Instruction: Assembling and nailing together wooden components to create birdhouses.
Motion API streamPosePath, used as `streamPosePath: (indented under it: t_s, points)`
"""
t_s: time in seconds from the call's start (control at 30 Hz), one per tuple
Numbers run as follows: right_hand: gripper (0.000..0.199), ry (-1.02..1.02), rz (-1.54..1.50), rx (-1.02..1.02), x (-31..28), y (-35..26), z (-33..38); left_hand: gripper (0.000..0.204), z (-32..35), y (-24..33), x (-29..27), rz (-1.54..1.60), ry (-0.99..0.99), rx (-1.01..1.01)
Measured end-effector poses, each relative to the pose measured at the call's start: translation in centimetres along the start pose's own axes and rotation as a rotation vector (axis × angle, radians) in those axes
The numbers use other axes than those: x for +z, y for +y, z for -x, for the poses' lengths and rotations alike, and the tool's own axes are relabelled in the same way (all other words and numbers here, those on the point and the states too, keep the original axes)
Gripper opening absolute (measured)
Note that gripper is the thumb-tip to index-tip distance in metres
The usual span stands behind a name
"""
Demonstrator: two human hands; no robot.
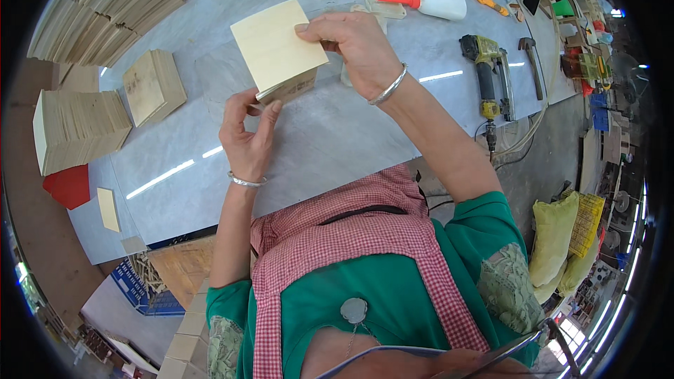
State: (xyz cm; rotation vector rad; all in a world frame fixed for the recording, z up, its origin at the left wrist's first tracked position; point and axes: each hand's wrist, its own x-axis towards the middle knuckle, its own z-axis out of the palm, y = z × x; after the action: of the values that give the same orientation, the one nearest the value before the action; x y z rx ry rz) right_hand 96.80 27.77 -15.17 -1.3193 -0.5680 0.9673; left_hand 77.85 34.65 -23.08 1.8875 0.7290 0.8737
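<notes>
the left hand (pixel 247 139) pinches the near left corner of a pale wooden piece (pixel 276 42), and the right hand (pixel 361 52) grips its right edge, above the table (pixel 316 147); it looks part-made, two faces meeting, though whether they are fixed i cannot tell. stacked boards (pixel 88 126) seem unused; the nail gun (pixel 484 74) lies apart.

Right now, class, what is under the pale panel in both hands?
A tan board with dark marks shows below the near edge of the panel; anything deeper is covered.
</notes>
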Motion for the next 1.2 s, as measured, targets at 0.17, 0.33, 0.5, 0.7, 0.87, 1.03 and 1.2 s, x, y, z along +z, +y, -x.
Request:
streamPosePath:
  t_s: [0.17, 0.33, 0.5, 0.7, 0.87, 1.03, 1.2]
  points:
    - [0.015, 0.006, 0.0, 0.039, 0.4, 0.3, 0.1, 0.057, -1.5, 2.2, -0.7, 0.048, 0.099, 0.231]
    - [0.016, -0.036, 0.018, 0.076, 0.3, 0.6, -0.5, 0.046, -2.6, 2.7, -0.6, -0.116, 0.072, 0.451]
    - [0.022, -0.106, 0.102, 0.126, -0.2, 0.9, -1.0, 0.034, -2.2, 2.6, -0.1, -0.148, 0.11, 0.401]
    - [0.026, -0.088, 0.37, -0.218, -2.4, 1.5, 0.8, 0.029, -2.3, 3.0, 0.2, -0.108, 0.098, 0.37]
    - [0.021, -0.03, 0.474, -0.517, -2.5, 2.4, 2.6, 0.026, -2.2, 2.8, -0.3, -0.11, 0.047, 0.322]
    - [0.024, -0.019, 0.712, -0.707, -2.6, 3.0, 2.7, 0.026, -2.2, 2.6, -0.4, -0.086, 0.017, 0.316]
    - [0.026, 0.033, 0.693, -0.851, -2.5, 3.8, 2.4, 0.028, -2.4, 2.2, -0.3, -0.137, 0.052, 0.38]
